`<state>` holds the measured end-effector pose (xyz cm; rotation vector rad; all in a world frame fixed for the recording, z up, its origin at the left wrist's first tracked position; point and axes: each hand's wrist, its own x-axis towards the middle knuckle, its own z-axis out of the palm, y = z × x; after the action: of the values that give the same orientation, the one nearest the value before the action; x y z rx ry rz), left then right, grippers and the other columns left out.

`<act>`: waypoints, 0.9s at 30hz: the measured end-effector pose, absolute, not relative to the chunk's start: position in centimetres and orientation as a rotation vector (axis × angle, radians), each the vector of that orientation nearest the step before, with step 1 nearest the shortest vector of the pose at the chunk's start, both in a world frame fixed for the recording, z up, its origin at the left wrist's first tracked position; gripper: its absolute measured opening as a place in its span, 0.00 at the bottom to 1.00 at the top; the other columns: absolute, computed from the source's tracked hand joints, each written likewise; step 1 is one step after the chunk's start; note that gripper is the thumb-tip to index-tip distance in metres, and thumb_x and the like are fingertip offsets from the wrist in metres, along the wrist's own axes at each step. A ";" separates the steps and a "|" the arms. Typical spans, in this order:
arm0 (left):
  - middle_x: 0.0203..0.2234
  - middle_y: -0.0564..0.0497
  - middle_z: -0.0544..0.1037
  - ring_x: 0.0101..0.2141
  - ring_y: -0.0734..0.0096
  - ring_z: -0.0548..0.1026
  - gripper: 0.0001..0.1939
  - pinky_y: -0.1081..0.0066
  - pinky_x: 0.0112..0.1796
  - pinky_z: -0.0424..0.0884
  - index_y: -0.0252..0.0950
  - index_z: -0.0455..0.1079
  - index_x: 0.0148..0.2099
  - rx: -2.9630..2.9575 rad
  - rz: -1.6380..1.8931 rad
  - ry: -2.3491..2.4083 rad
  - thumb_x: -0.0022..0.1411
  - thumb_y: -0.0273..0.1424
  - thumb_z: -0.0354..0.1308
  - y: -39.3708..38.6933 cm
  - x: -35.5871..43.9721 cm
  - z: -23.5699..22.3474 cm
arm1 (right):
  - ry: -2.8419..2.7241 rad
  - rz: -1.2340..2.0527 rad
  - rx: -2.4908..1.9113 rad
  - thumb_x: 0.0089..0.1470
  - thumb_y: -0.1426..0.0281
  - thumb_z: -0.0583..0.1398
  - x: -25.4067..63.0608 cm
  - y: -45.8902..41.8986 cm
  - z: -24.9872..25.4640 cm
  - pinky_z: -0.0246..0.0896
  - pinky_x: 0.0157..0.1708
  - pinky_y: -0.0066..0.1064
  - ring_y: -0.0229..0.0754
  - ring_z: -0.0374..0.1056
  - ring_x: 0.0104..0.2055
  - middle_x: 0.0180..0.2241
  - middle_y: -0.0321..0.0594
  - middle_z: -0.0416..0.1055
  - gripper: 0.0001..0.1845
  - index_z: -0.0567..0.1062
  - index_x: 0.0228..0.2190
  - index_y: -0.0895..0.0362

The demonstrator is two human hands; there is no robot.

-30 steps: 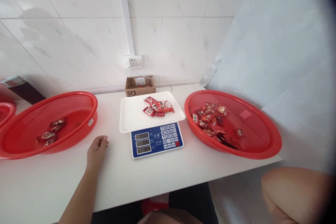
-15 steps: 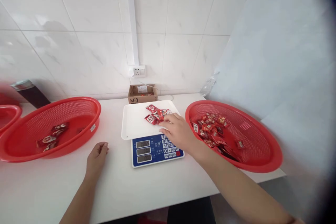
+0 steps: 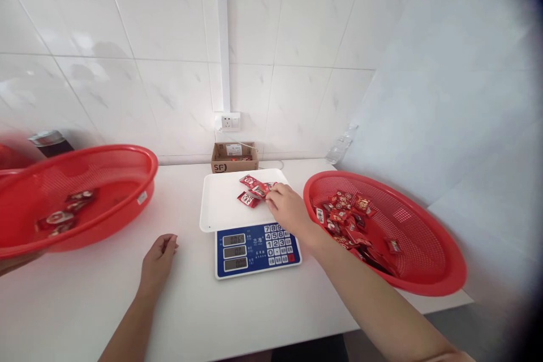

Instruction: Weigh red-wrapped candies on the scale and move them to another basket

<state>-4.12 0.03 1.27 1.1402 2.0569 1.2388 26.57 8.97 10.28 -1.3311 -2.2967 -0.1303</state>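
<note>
Packets point(image 3: 248, 199) on tray point(image 3: 220, 209) atop scale point(image 3: 258, 242); right hand point(image 3: 291, 209) nearly closed at their edge, cannot tell if gripping. Left hand point(image 3: 156, 266) curled closed on table point(image 3: 195, 305), nothing visible inside. Possible dropped packet from a thin pinch on slick wrapping, or skewed reading from fingers pressing tray.

Red packets point(image 3: 248, 199): glossy, sealed, printed in white; grouped loosely, partly overlapping, on the right-hand portion of the white weighing tray point(image 3: 220, 203). The rightmost contacts the right hand point(image 3: 289, 212) and is partly covered by its fingers.
</note>
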 end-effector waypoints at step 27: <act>0.27 0.53 0.72 0.32 0.68 0.71 0.17 0.68 0.37 0.66 0.39 0.66 0.36 1.138 1.220 2.035 0.52 0.47 0.50 0.1 -4.2 0.9 | -1.607 0.479 -1.415 0.54 0.64 0.50 31.6 8.2 12.9 0.61 0.33 0.32 0.41 0.67 0.33 0.31 0.37 0.71 0.11 0.69 0.35 0.54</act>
<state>-4.21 0.13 0.90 1.1378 2.0348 1.2197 31.58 8.23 12.87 -1.4145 -1.6071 0.4791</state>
